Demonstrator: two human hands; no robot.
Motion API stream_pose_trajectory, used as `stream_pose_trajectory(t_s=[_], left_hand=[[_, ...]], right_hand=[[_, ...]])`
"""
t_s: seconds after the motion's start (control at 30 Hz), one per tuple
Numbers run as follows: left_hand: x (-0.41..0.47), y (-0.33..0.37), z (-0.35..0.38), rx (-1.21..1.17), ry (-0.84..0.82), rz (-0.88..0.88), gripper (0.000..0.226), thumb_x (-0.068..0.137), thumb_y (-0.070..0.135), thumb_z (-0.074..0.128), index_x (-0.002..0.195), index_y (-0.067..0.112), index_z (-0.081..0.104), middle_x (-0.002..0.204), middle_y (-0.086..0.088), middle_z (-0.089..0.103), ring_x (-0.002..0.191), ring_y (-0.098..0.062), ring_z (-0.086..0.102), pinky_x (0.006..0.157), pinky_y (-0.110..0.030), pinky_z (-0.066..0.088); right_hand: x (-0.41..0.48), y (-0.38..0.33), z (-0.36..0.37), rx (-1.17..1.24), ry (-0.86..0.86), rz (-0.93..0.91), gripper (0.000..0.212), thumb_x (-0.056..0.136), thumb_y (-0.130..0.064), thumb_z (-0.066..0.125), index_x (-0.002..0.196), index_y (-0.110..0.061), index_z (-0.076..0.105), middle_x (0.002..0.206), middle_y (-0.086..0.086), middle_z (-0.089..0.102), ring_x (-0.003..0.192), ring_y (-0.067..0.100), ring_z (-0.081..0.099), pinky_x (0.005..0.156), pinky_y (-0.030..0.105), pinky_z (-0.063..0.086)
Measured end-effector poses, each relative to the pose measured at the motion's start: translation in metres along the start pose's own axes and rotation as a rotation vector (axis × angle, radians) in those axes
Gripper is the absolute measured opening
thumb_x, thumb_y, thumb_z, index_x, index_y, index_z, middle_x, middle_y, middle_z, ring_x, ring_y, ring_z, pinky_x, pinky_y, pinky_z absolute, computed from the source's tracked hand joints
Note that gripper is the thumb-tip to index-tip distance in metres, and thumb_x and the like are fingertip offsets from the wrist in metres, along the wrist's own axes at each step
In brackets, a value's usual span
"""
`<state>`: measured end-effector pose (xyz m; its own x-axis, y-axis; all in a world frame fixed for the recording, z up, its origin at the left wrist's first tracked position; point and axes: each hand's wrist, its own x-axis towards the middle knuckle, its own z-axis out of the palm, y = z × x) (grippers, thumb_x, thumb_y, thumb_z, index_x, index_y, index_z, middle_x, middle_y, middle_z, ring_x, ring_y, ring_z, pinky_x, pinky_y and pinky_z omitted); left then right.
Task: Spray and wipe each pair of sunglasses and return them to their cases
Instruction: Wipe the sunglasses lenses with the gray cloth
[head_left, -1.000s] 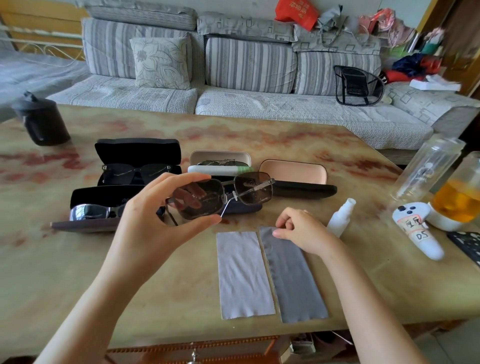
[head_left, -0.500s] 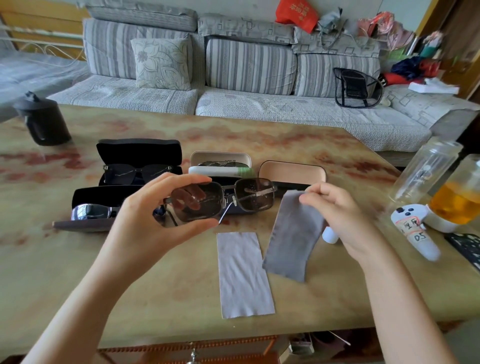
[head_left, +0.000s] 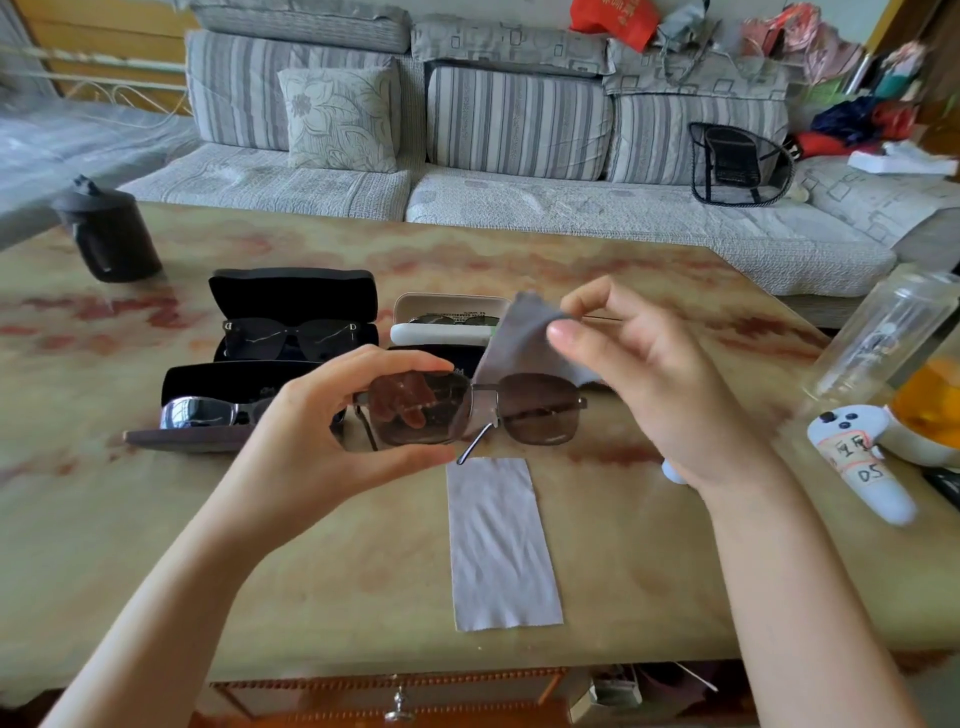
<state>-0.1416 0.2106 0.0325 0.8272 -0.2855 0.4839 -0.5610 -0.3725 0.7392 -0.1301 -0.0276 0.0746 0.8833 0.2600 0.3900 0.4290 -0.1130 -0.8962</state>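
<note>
Lifted off the counter (head_left: 156, 545) since a moment ago, the grey cloth (head_left: 519, 327) hangs pinched in the right hand (head_left: 665, 395) just behind the sunglasses (head_left: 540, 410), which the left hand (head_left: 322, 441) grips round one lens above the counter; best fold cloth over each lens and rub lightly

Four sunglasses (head_left: 540, 410) (head_left: 298, 338) (head_left: 202, 410) (head_left: 447, 320), two cloths (head_left: 524, 332) (head_left: 501, 545), two hands (head_left: 311, 436) (head_left: 660, 395)

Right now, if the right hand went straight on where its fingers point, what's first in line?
Probably the open cream glasses case, beyond the grey cloth the right hand pinches; the hand looks raised, so it might pass above.
</note>
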Motion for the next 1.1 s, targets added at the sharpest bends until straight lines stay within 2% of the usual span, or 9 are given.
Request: stream_pose_trajectory(t_s=[0.1, 0.17, 0.23, 0.5, 0.63, 0.73, 0.8, 0.93, 1.1], left_hand=[[0.0, -0.002, -0.002, -0.008, 0.011, -0.007, 0.054, 0.063, 0.053, 0.076, 0.115, 0.043, 0.063, 0.106, 0.005, 0.068, 0.102, -0.017, 0.066, 0.089, -0.042, 0.053], [-0.001, -0.003, -0.003, -0.027, 0.019, -0.003, 0.054, 0.063, 0.053, 0.077, 0.115, 0.043, 0.063, 0.105, 0.005, 0.068, 0.101, -0.016, 0.066, 0.091, -0.04, 0.052], [-0.001, -0.002, -0.004, -0.046, 0.025, 0.001, 0.054, 0.063, 0.052, 0.077, 0.114, 0.043, 0.063, 0.105, 0.006, 0.068, 0.102, -0.015, 0.065, 0.092, -0.036, 0.05], [-0.001, -0.003, -0.004, -0.05, 0.024, 0.01, 0.053, 0.063, 0.05, 0.077, 0.114, 0.041, 0.064, 0.105, 0.008, 0.068, 0.102, -0.014, 0.065, 0.092, -0.034, 0.051], [-0.001, -0.003, -0.003, -0.059, 0.026, 0.014, 0.053, 0.063, 0.05, 0.078, 0.113, 0.041, 0.064, 0.104, 0.009, 0.068, 0.101, -0.014, 0.066, 0.091, -0.033, 0.051], [0.0, -0.003, -0.003, -0.054, 0.005, 0.019, 0.052, 0.063, 0.049, 0.078, 0.113, 0.041, 0.065, 0.102, 0.007, 0.068, 0.099, -0.015, 0.066, 0.089, -0.037, 0.052], [0.0, -0.002, -0.002, -0.053, -0.024, 0.019, 0.053, 0.062, 0.048, 0.078, 0.112, 0.04, 0.065, 0.103, 0.007, 0.069, 0.1, -0.015, 0.066, 0.089, -0.035, 0.052], [0.0, 0.001, -0.002, -0.054, -0.084, 0.038, 0.051, 0.062, 0.046, 0.078, 0.111, 0.041, 0.064, 0.105, 0.011, 0.068, 0.102, -0.01, 0.066, 0.088, -0.02, 0.051], [-0.001, 0.002, -0.002, -0.015, -0.132, 0.065, 0.055, 0.062, 0.05, 0.077, 0.115, 0.041, 0.062, 0.106, 0.013, 0.067, 0.103, -0.011, 0.065, 0.089, -0.023, 0.052]], right_hand=[[-0.006, -0.003, 0.001, 0.007, -0.148, -0.007, 0.009, 0.087, -0.015, 0.061, 0.083, -0.018, 0.054, 0.072, -0.007, 0.063, 0.068, 0.005, 0.052, 0.065, 0.014, 0.041], [-0.01, -0.006, -0.003, -0.023, -0.208, -0.008, 0.01, 0.087, -0.011, 0.06, 0.083, -0.014, 0.052, 0.098, 0.006, 0.073, 0.094, 0.006, 0.063, 0.082, 0.017, 0.047], [-0.015, -0.009, -0.007, -0.077, -0.279, -0.017, 0.014, 0.087, -0.011, 0.064, 0.083, -0.013, 0.051, 0.122, 0.008, 0.067, 0.119, 0.014, 0.059, 0.097, 0.025, 0.044], [-0.024, -0.014, -0.012, -0.195, -0.396, 0.017, 0.012, 0.081, -0.026, 0.066, 0.078, -0.026, 0.055, 0.138, -0.014, 0.055, 0.134, 0.009, 0.044, 0.102, 0.022, 0.033], [-0.024, -0.015, -0.014, -0.217, -0.381, 0.041, 0.015, 0.077, -0.036, 0.072, 0.081, -0.026, 0.062, 0.138, -0.014, 0.055, 0.133, 0.006, 0.044, 0.106, 0.029, 0.029], [-0.017, -0.013, -0.01, -0.143, -0.236, 0.038, 0.043, 0.079, -0.054, 0.068, 0.104, -0.02, 0.063, 0.129, -0.007, 0.063, 0.123, 0.009, 0.055, 0.105, 0.025, 0.041], [-0.012, -0.009, -0.007, -0.198, -0.222, 0.089, 0.048, 0.079, -0.054, 0.065, 0.112, -0.019, 0.061, 0.118, -0.006, 0.069, 0.114, 0.008, 0.061, 0.099, 0.025, 0.046], [-0.008, -0.005, 0.001, -0.311, -0.383, 0.275, 0.039, 0.068, -0.041, 0.078, 0.095, -0.014, 0.069, 0.09, 0.006, 0.073, 0.081, 0.012, 0.065, 0.079, 0.04, 0.052], [-0.007, -0.008, 0.0, -0.298, -0.413, 0.355, 0.033, 0.059, -0.034, 0.08, 0.076, -0.008, 0.068, 0.067, 0.0, 0.068, 0.063, 0.01, 0.061, 0.059, 0.022, 0.046]])
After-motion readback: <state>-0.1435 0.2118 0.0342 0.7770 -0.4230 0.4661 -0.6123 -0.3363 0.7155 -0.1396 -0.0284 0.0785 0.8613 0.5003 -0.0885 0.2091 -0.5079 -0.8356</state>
